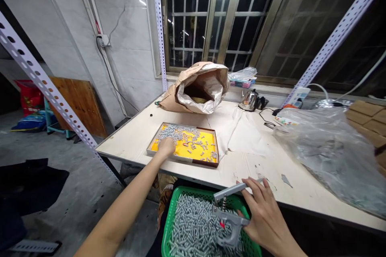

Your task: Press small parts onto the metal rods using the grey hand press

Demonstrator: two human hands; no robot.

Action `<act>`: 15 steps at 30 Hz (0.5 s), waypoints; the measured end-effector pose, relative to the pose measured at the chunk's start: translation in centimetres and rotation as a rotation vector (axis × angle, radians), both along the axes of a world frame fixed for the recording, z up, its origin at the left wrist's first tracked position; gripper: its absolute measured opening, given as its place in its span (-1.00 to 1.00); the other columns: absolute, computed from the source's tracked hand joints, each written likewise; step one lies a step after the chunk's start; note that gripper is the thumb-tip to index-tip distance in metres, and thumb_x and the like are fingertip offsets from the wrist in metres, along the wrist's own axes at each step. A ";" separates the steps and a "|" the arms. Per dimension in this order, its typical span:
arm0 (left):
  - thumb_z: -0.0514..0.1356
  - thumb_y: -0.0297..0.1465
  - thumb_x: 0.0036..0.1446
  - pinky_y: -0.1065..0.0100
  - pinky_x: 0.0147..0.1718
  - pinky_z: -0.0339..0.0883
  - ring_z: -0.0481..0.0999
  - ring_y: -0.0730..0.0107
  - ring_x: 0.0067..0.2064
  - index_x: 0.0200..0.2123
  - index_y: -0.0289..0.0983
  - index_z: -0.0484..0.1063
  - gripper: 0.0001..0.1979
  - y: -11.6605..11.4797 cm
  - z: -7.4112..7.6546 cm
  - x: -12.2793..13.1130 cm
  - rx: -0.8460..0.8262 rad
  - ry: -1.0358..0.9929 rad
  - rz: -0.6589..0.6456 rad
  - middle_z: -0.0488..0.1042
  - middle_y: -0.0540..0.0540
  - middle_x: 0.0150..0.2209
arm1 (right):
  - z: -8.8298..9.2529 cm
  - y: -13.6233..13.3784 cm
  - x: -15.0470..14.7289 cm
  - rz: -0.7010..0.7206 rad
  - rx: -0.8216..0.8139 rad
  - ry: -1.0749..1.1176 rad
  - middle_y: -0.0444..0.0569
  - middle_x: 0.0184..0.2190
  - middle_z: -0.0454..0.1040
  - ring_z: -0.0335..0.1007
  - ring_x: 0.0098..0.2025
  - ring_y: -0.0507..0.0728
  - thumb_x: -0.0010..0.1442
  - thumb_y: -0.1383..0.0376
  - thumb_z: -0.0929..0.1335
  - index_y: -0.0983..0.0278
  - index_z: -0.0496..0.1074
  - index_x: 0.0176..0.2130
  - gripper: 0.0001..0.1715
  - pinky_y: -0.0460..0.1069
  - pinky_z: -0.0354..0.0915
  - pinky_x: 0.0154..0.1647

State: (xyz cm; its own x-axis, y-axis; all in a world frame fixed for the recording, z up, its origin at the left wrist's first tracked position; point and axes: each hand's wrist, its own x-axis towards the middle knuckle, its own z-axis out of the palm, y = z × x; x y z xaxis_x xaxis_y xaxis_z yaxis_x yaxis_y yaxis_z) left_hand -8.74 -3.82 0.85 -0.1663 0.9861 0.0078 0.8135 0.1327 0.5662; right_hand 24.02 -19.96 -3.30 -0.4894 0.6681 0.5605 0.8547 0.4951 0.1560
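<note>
My left hand (167, 147) reaches into a shallow tray (182, 160) with a yellow bottom. Its fingers look curled down at the edge of a pile of small silver screw-like pieces (171, 131); what they pinch is hidden. Over a green plastic basket (166, 233), my right hand (261, 211) is closed around a grey metal hand tool (230, 219) with a lever handle, a spring and a small red part. Its fingertips press along the raised lever. Similar silver screw-like pieces (196, 223) fill the basket below the tool.
Behind the tray, an open paper sack (171, 98) lies on the table (126, 138). A metal kettle (249, 100), a power strip (298, 95) and a large clear plastic bag (325, 148) sit to the right. Perforated metal posts (68, 98) frame the table.
</note>
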 end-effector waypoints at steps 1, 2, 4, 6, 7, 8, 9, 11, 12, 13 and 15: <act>0.18 -0.56 -0.02 0.17 -0.12 0.26 0.49 0.06 -0.12 -0.44 -0.40 0.49 -0.92 0.8 -0.2 -0.2 -0.012 0.007 0.016 0.55 -0.35 -0.28 | -0.1 0.0 0.1 -0.004 0.005 0.003 0.16 0.05 0.29 0.11 0.17 0.32 -0.01 0.25 0.32 0.33 0.30 0.03 -0.42 0.30 -0.06 0.26; 0.20 -0.56 -0.03 0.18 -0.12 0.26 0.50 0.08 -0.13 -0.44 -0.39 0.48 -0.94 1.4 -0.4 -0.3 -0.020 0.006 0.027 0.55 -0.33 -0.29 | -0.1 0.0 0.1 -0.011 0.004 0.004 0.17 0.07 0.27 0.10 0.17 0.32 -0.01 0.23 0.32 0.33 0.30 0.03 -0.43 0.28 -0.05 0.26; 0.21 -0.57 -0.04 0.20 -0.12 0.26 0.50 0.08 -0.12 -0.44 -0.37 0.47 -0.95 1.7 -0.7 -0.3 -0.017 -0.013 0.037 0.55 -0.31 -0.32 | 0.1 0.0 0.1 -0.032 -0.010 0.002 0.17 0.11 0.24 0.09 0.19 0.32 0.00 0.21 0.32 0.32 0.30 0.02 -0.44 0.29 -0.06 0.26; 0.21 -0.59 -0.07 0.24 -0.13 0.25 0.49 0.02 -0.09 -0.42 -0.36 0.48 -0.91 1.2 -0.7 -0.1 0.007 -0.055 0.031 0.54 -0.32 -0.33 | 0.5 0.0 0.1 -0.066 -0.023 0.003 0.19 0.11 0.24 0.08 0.19 0.33 0.01 0.21 0.32 0.33 0.32 -0.02 -0.47 0.31 -0.10 0.27; 0.19 -0.59 -0.06 0.25 -0.14 0.25 0.49 0.01 -0.08 -0.38 -0.37 0.49 -0.87 0.6 -0.7 0.0 0.023 -0.083 0.023 0.54 -0.33 -0.33 | 0.8 0.1 0.0 -0.087 -0.027 0.005 0.19 0.10 0.24 0.08 0.19 0.33 0.01 0.21 0.32 0.34 0.33 -0.03 -0.49 0.32 -0.12 0.28; 0.17 -0.57 -0.03 0.26 -0.15 0.26 0.49 0.03 -0.09 -0.32 -0.38 0.49 -0.84 -0.2 -0.7 0.3 0.038 -0.117 0.009 0.54 -0.31 -0.33 | 1.1 0.3 -0.2 -0.109 -0.031 0.009 0.20 0.10 0.25 0.08 0.19 0.33 0.01 0.22 0.32 0.35 0.34 -0.05 -0.50 0.33 -0.14 0.28; 0.14 -0.54 0.01 0.28 -0.18 0.27 0.50 0.08 -0.13 -0.26 -0.39 0.48 -0.80 -1.2 -0.7 0.8 0.045 -0.155 -0.010 0.53 -0.28 -0.34 | 1.4 0.5 -0.3 -0.132 -0.032 0.020 0.21 0.09 0.25 0.07 0.20 0.33 0.00 0.23 0.31 0.36 0.35 -0.06 -0.52 0.33 -0.15 0.29; 0.09 -0.45 0.10 0.32 -0.27 0.31 0.52 0.21 -0.27 -0.21 -0.39 0.47 -0.78 -3.8 -1.0 2.2 0.039 -0.243 -0.067 0.53 -0.20 -0.39 | 1.9 0.9 -0.9 -0.173 -0.040 0.055 0.21 0.09 0.26 0.06 0.20 0.33 -0.01 0.24 0.31 0.36 0.36 -0.09 -0.54 0.32 -0.18 0.30; 0.09 -0.38 0.12 0.34 -0.32 0.32 0.52 0.28 -0.35 -0.24 -0.38 0.47 -0.77 -5.4 -1.3 3.1 0.021 -0.338 -0.100 0.52 -0.16 -0.43 | 2.2 1.2 -1.2 -0.192 -0.048 0.082 0.21 0.08 0.27 0.07 0.20 0.33 -0.01 0.24 0.31 0.36 0.36 -0.09 -0.54 0.32 -0.19 0.30; 0.12 -0.31 0.10 0.37 -0.37 0.31 0.49 0.33 -0.41 -0.29 -0.37 0.47 -0.75 -7.0 -1.6 4.0 -0.006 -0.467 -0.134 0.50 -0.12 -0.46 | 2.3 1.5 -1.6 -0.202 -0.061 0.100 0.21 0.08 0.28 0.07 0.20 0.32 -0.01 0.23 0.31 0.36 0.36 -0.08 -0.53 0.32 -0.20 0.30; 0.25 -0.20 -0.05 0.41 -0.44 0.27 0.44 0.41 -0.47 -0.39 -0.35 0.47 -0.70 -10.0 -2.5 6.0 -0.095 -0.846 -0.171 0.48 -0.08 -0.51 | 2.5 1.9 -2.3 -0.212 -0.080 0.125 0.20 0.08 0.28 0.06 0.21 0.32 -0.01 0.22 0.30 0.35 0.35 -0.06 -0.51 0.33 -0.22 0.30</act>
State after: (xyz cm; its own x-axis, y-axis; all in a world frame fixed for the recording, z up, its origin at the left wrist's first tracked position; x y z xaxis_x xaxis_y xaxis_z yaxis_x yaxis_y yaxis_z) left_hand -2.74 -13.82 -1.67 0.0718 0.9883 -0.1348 0.1371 0.1241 0.9828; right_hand 21.73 -18.09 -0.80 -0.2639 0.7931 0.5490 0.9509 0.3094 0.0101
